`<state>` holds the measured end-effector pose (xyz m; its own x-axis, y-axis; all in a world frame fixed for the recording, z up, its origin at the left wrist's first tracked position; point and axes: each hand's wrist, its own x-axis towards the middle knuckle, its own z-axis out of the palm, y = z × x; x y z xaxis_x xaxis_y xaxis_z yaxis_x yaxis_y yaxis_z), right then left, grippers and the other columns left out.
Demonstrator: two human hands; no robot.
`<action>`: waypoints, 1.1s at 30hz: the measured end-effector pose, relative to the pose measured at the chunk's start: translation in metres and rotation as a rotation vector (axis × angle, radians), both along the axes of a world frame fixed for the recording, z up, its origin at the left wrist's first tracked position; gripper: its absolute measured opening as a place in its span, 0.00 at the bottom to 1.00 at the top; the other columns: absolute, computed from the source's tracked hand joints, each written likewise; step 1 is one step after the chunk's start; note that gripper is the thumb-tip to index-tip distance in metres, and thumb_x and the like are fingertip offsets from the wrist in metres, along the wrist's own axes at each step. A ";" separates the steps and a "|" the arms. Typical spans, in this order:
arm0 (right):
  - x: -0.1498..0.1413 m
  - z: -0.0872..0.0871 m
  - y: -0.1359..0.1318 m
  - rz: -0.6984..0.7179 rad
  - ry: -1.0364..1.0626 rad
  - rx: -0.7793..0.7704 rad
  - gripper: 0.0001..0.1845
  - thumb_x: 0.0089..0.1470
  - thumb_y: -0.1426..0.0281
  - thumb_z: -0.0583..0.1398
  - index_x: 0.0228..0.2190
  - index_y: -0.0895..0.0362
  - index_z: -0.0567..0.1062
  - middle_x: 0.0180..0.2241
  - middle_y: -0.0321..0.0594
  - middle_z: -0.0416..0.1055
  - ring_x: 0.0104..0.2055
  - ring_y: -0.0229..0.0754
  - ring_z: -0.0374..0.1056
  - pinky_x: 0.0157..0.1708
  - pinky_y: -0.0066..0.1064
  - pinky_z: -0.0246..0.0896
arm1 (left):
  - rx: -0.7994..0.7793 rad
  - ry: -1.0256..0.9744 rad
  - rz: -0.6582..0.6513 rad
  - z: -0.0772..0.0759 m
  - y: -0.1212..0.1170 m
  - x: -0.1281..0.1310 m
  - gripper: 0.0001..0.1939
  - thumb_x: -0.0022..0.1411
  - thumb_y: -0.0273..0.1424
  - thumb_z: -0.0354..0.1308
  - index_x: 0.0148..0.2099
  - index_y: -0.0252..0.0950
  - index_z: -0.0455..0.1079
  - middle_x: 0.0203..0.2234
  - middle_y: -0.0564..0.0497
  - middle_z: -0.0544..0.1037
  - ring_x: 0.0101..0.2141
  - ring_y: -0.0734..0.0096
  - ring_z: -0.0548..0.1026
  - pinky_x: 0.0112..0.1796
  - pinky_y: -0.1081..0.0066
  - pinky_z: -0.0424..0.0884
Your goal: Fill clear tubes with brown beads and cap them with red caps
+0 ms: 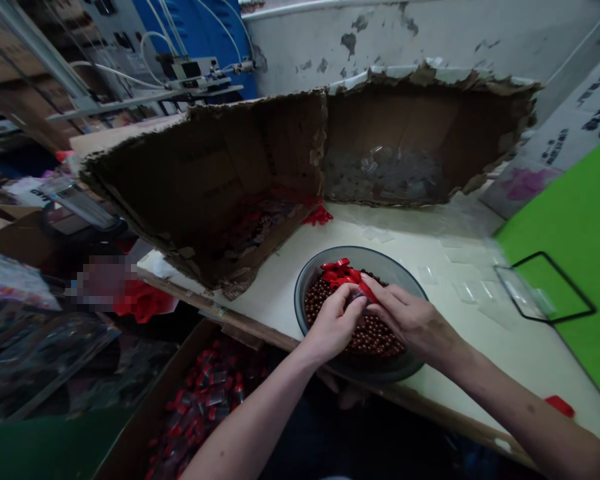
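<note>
A grey bowl (310,283) sits at the table's front edge, filled with small brown beads (375,337) and several red caps (337,272) at its far side. Both hands meet over the bowl. My left hand (333,327) has its fingers closed around a small clear container (356,295). My right hand (410,319) pinches a red cap (369,291) against the top of that container.
Two torn cardboard boxes stand behind the bowl: a left box (205,180) with red pieces, a right box (420,133) with clear pieces. A box of capped containers (205,393) lies below the table edge. A green board (575,267) is at right. Clear pieces (470,290) are scattered on the table.
</note>
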<state>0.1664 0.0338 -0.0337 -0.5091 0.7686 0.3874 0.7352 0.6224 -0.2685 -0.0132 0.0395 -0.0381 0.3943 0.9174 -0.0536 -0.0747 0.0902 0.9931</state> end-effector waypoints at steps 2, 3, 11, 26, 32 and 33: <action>-0.002 0.000 -0.001 -0.012 0.028 -0.008 0.28 0.65 0.66 0.49 0.65 0.54 0.53 0.45 0.48 0.73 0.45 0.46 0.72 0.46 0.37 0.69 | -0.014 -0.002 0.008 0.002 0.001 0.002 0.11 0.64 0.39 0.52 0.41 0.36 0.66 0.31 0.53 0.68 0.30 0.76 0.66 0.30 0.77 0.63; -0.003 0.000 -0.001 -0.016 0.052 -0.009 0.28 0.65 0.67 0.49 0.65 0.54 0.53 0.44 0.47 0.73 0.44 0.45 0.72 0.45 0.37 0.70 | -0.021 -0.013 0.014 0.003 0.001 0.004 0.11 0.63 0.39 0.53 0.41 0.36 0.66 0.32 0.53 0.68 0.31 0.76 0.66 0.31 0.77 0.63; -0.005 0.005 0.003 -0.065 0.237 -0.118 0.25 0.64 0.65 0.50 0.61 0.54 0.62 0.45 0.47 0.73 0.46 0.45 0.71 0.47 0.37 0.67 | -0.147 -0.146 -0.001 0.001 0.013 0.011 0.16 0.60 0.43 0.57 0.39 0.35 0.65 0.26 0.56 0.66 0.23 0.81 0.63 0.23 0.79 0.59; -0.026 0.016 0.038 0.160 1.038 -1.024 0.34 0.63 0.49 0.40 0.58 0.54 0.66 0.42 0.45 0.73 0.45 0.43 0.69 0.50 0.39 0.63 | -0.107 0.039 -0.228 0.009 0.008 0.016 0.25 0.63 0.49 0.48 0.25 0.34 0.62 0.14 0.57 0.61 0.16 0.81 0.56 0.19 0.75 0.50; -0.021 0.016 0.018 0.202 1.022 -0.937 0.26 0.64 0.56 0.46 0.57 0.49 0.67 0.41 0.41 0.72 0.46 0.43 0.68 0.52 0.40 0.60 | 0.012 0.180 -0.239 0.019 -0.001 0.019 0.23 0.65 0.44 0.47 0.23 0.34 0.60 0.16 0.56 0.62 0.20 0.78 0.57 0.24 0.73 0.54; -0.021 0.015 0.015 0.191 1.024 -0.901 0.25 0.64 0.56 0.46 0.57 0.49 0.67 0.41 0.41 0.73 0.46 0.43 0.68 0.52 0.40 0.60 | 0.011 0.183 -0.242 0.020 -0.003 0.021 0.23 0.65 0.44 0.46 0.23 0.34 0.60 0.16 0.56 0.62 0.20 0.78 0.57 0.24 0.74 0.54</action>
